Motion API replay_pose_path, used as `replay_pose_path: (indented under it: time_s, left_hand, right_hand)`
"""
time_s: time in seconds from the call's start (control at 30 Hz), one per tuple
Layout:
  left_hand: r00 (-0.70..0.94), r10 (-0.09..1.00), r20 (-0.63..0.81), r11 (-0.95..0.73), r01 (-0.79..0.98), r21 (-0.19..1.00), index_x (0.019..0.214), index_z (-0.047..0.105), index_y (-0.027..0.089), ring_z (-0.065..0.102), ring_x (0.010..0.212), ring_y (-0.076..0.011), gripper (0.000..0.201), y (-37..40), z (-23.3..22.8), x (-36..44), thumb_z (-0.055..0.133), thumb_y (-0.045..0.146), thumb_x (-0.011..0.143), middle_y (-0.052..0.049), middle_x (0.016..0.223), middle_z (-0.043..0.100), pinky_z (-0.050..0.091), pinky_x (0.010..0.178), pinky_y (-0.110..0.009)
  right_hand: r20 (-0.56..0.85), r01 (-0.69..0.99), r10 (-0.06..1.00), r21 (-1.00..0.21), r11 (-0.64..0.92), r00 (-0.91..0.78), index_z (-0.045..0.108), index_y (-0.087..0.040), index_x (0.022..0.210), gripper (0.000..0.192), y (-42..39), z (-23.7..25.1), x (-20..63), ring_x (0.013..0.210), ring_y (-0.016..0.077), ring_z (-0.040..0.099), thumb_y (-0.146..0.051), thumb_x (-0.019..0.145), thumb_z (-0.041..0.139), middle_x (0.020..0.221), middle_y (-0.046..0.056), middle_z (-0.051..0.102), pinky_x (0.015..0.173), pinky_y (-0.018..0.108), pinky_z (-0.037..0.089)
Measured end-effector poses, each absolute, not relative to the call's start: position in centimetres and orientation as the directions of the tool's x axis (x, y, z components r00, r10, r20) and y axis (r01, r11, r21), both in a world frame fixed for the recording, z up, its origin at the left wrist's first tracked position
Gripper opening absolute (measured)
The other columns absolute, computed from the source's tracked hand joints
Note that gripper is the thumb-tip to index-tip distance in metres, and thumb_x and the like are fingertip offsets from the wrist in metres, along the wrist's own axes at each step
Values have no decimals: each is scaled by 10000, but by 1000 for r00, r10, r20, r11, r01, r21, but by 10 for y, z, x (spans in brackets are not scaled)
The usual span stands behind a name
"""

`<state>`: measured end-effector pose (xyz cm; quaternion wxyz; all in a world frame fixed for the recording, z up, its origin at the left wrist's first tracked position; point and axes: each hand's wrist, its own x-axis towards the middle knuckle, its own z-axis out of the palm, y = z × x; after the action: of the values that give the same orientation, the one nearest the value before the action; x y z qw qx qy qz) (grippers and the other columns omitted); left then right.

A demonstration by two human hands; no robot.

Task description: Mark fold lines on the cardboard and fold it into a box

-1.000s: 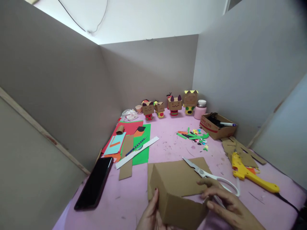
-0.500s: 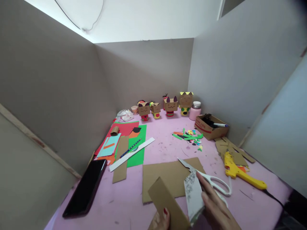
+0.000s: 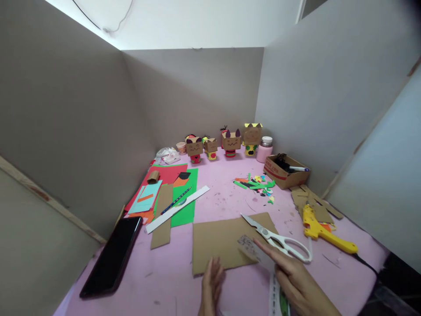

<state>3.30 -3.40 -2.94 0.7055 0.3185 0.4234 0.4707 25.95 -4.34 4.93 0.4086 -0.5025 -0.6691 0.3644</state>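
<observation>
My left hand lies flat on the pink table at the front edge of a flat brown cardboard sheet, fingertips touching it and nothing in the hand. My right hand holds a pale printed card strip that slants over the sheet's near right corner. White-handled scissors lie on the sheet just beyond my right fingers, blades pointing left and away.
A black phone lies at the front left. A white ruler, pencil and coloured paper sit left of centre. A yellow glue gun, cardboard offcuts, a small box, paper scraps, cardboard figures and grey partition walls surround.
The folded cardboard piece I held a second ago has left my left hand and is out of sight. My right hand lowered the printed strip towards the sheet.
</observation>
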Motion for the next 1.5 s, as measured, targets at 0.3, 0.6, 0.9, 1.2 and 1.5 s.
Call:
replay_pose_path:
  time_s: [0.3,0.6,0.9,1.2,1.5]
  left_hand:
    - [307,952,-2,-8,30,1000,1374,441,219,264,1395,-312,818,-37,1,45,724,513,665,-110,1485,371,128,1145,-425]
    - [152,988,-9,25,-103,994,1255,552,171,270,1372,-379,842,-46,-21,53,865,251,477,-175,1399,440,108,1147,-448]
    - [147,947,-285,320,-391,863,1054,625,156,192,1412,-331,519,-13,-58,70,763,378,605,-166,1328,528,166,1145,-431]
    - [107,993,-56,96,-424,901,1007,600,232,302,1372,-312,663,-32,-49,74,910,301,425,-102,1253,610,186,1142,-388]
    - [211,977,4,61,-300,952,1403,364,229,-22,1442,-281,1059,-34,-59,74,814,588,514,-18,1577,144,46,1160,-301]
  right_hand:
    - [197,302,916,-902,309,-348,652,-325,1189,506,-34,72,246,1083,217,649,-110,801,409,1187,-8,681,968,409,482]
    - [-23,-73,987,-997,-11,160,375,-332,1432,565,-55,22,240,1394,231,300,-582,925,355,1507,11,374,1140,461,197]
    - [-108,-115,978,-989,-88,180,192,-273,1499,684,-68,7,224,1434,161,149,-628,922,283,1558,-8,245,1154,354,136]
    - [-33,-82,982,-996,-18,184,363,-312,1442,687,-66,-13,230,1414,233,228,-690,868,343,1503,22,373,1142,441,178]
    - [-50,-121,989,-992,-33,140,165,-326,1496,706,-70,-17,228,1433,181,131,-688,892,222,1558,-17,240,1150,395,141]
